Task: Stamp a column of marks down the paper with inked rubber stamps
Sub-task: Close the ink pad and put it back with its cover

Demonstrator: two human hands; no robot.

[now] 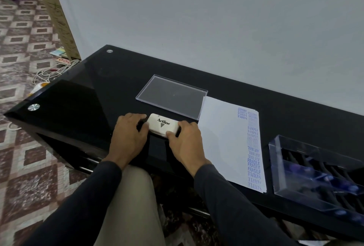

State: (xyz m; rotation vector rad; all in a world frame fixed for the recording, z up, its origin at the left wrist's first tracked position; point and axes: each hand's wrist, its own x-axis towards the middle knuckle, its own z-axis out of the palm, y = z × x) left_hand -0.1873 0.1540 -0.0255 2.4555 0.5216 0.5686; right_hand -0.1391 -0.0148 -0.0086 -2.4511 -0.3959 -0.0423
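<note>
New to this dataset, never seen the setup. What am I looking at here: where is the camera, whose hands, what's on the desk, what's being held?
There is no robot. A person wears one wide-angle camera on the head, looking down at their own hands over a black glass table. The left hand and right hand grip the two ends of a white Artline ink pad case, which looks closed. Behind it lies a clear plastic lid. To the right is a sheet of paper with a column of blue stamped marks reading SAMPLE, AIR MAIL, FRAGILE. Further right stands a clear box of stamps, blurred.
</note>
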